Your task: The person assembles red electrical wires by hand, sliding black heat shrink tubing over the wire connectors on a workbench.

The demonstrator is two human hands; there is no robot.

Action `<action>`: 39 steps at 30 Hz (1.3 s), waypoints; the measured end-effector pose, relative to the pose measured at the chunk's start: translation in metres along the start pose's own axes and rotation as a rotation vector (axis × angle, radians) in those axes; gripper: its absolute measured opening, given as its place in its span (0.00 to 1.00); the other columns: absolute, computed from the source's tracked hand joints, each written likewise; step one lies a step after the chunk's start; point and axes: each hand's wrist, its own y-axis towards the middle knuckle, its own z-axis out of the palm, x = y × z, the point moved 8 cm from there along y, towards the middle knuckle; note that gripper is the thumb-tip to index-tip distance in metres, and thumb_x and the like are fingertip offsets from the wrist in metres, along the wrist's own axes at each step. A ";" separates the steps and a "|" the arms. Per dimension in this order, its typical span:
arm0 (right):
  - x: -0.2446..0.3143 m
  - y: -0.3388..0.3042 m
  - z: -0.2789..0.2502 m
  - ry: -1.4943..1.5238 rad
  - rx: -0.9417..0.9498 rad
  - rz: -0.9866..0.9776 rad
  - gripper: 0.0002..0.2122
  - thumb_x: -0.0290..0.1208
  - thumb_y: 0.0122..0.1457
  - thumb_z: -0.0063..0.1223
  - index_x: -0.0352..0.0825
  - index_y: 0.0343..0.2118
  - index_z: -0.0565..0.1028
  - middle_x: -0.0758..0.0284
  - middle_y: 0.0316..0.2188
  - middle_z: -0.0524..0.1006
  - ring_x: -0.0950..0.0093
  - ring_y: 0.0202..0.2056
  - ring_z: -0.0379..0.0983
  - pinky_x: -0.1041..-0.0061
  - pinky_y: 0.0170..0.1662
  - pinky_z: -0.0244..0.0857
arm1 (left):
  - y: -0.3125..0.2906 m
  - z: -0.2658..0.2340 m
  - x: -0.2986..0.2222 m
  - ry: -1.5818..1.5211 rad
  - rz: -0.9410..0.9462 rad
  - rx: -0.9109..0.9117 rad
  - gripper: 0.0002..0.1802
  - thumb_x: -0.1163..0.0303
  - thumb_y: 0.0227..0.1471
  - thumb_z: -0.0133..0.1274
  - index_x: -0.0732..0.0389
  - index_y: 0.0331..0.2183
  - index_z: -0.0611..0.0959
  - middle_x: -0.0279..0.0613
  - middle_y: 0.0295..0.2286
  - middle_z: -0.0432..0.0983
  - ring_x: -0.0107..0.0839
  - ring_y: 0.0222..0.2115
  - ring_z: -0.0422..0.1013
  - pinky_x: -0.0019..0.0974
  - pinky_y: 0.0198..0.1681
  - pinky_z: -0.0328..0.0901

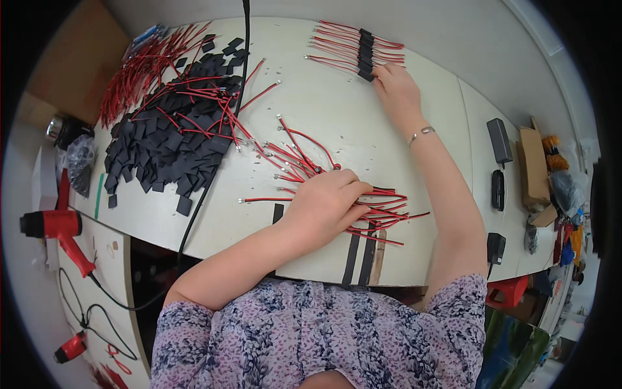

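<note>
At the far middle of the table lies a neat row of red-and-black wires (337, 40), each with a black sleeve (365, 55) around its middle. My right hand (396, 87) is closed at the near end of this row, its fingertips pinching the nearest sleeved wire. Close to my body, my left hand (327, 202) rests on a loose bunch of red-and-black wires (389, 211) with small white connectors at their ends. Its fingers are curled down over several of them; the palm hides what lies underneath.
A large heap of black sleeve pieces (162, 146) covers the left of the table, with more red wires (139, 78) behind. A black cable (243, 84) crosses it. A red heat gun (61, 227) is at the left; black adapters (499, 139) and a cardboard box (532, 165) are at the right.
</note>
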 end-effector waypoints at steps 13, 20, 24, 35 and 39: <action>0.059 -0.058 -0.072 0.576 0.418 0.475 0.07 0.29 0.58 0.56 0.32 0.36 0.75 0.63 0.30 0.78 0.67 0.31 0.73 0.70 0.37 0.68 | -0.005 0.000 -0.011 0.098 0.103 -0.004 0.08 0.68 0.47 0.62 0.61 0.28 0.82 0.41 0.28 0.75 0.40 0.30 0.74 0.41 0.33 0.69; 0.116 -0.080 -0.050 0.522 0.586 0.369 0.09 0.36 0.58 0.55 0.34 0.34 0.75 0.62 0.32 0.78 0.63 0.35 0.76 0.67 0.38 0.69 | -0.007 -0.005 -0.019 0.109 0.095 -0.069 0.07 0.70 0.49 0.60 0.61 0.32 0.84 0.39 0.33 0.79 0.41 0.31 0.76 0.39 0.33 0.71; 0.122 -0.085 -0.046 0.427 0.507 0.281 0.09 0.35 0.57 0.55 0.34 0.33 0.72 0.62 0.32 0.76 0.63 0.36 0.75 0.67 0.39 0.69 | -0.014 -0.002 -0.022 0.199 0.090 -0.042 0.06 0.70 0.49 0.60 0.60 0.32 0.84 0.39 0.32 0.79 0.41 0.31 0.76 0.39 0.33 0.71; 0.077 -0.085 -0.091 0.739 0.053 0.612 0.08 0.31 0.62 0.57 0.31 0.32 0.75 0.66 0.17 0.69 0.84 0.21 0.61 0.80 0.26 0.59 | -0.038 -0.056 -0.008 0.123 -0.082 -0.174 0.10 0.70 0.51 0.60 0.61 0.38 0.83 0.43 0.35 0.78 0.42 0.35 0.76 0.38 0.39 0.71; 0.089 -0.075 -0.107 0.346 0.236 0.474 0.09 0.31 0.62 0.57 0.30 0.32 0.74 0.70 0.16 0.68 0.84 0.20 0.61 0.80 0.25 0.57 | -0.078 -0.142 0.052 0.283 -0.411 -0.315 0.11 0.72 0.51 0.61 0.62 0.39 0.84 0.41 0.33 0.78 0.30 0.32 0.75 0.32 0.36 0.69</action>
